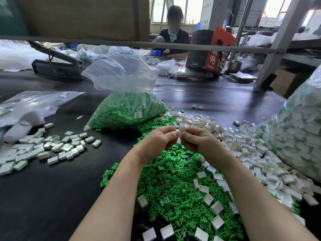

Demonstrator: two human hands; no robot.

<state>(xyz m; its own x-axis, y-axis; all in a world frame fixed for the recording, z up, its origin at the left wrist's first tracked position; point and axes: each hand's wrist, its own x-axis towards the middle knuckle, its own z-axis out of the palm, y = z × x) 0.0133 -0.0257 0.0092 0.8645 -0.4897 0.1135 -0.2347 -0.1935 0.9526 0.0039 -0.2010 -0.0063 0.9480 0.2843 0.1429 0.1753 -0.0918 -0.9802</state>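
My left hand (pixel 159 140) and my right hand (pixel 196 139) meet above the black table (pixel 52 197), fingertips together, both pinching one small white plastic shell (pixel 180 132) between them. Whether a green piece sits inside it is hidden by my fingers. Under my forearms spreads a heap of green plastic inserts (pixel 173 185). Loose empty white shells (pixel 243 150) lie to the right of the hands. On the left a group of closed white pieces (pixel 52 148) with green showing at their edges lies flat.
A clear bag of green inserts (pixel 125 108) stands open behind the hands. A large bag of white pieces (pixel 298 129) fills the right edge. A flat plastic bag (pixel 31 105) lies at left. Across the table sit another person (pixel 173 32), a red-and-black carton (pixel 208 49) and a metal bowl (pixel 232 66).
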